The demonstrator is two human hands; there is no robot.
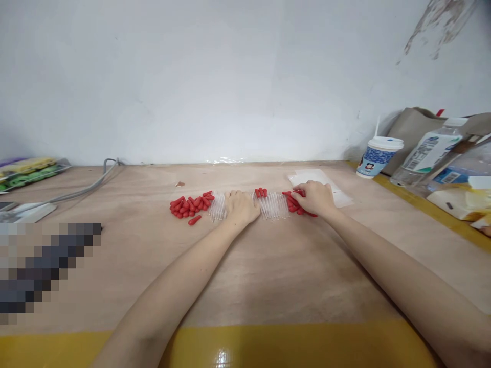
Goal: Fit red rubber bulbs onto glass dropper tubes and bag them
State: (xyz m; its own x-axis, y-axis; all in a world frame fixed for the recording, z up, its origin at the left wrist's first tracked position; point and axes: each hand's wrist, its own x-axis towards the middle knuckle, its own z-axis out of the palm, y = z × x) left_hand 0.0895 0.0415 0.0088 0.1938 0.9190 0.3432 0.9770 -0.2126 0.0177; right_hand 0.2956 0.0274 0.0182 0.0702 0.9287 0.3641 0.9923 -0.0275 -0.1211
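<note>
My left hand (241,207) lies over a row of thin clear dropper tubes (274,205), its fingers bent down on them and its thumb along the right side. The tubes beneath the palm are hidden. A few red rubber bulbs (261,192) sit at the far ends of tubes just right of that hand. My right hand (315,197) is closed at the right-hand pile of red rubber bulbs (293,205), thumb and fingers pinched on a bulb that is partly covered. A larger pile of red rubber bulbs (187,206) lies left of the tubes, one bulb (195,220) apart in front.
A white sheet or bag (339,197) lies behind my right hand. Further right stand a paper cup (378,156) with a straw and a plastic bottle (433,153). A grey cable (82,191) and colourful packets (32,171) are at the left. A white wall closes the back.
</note>
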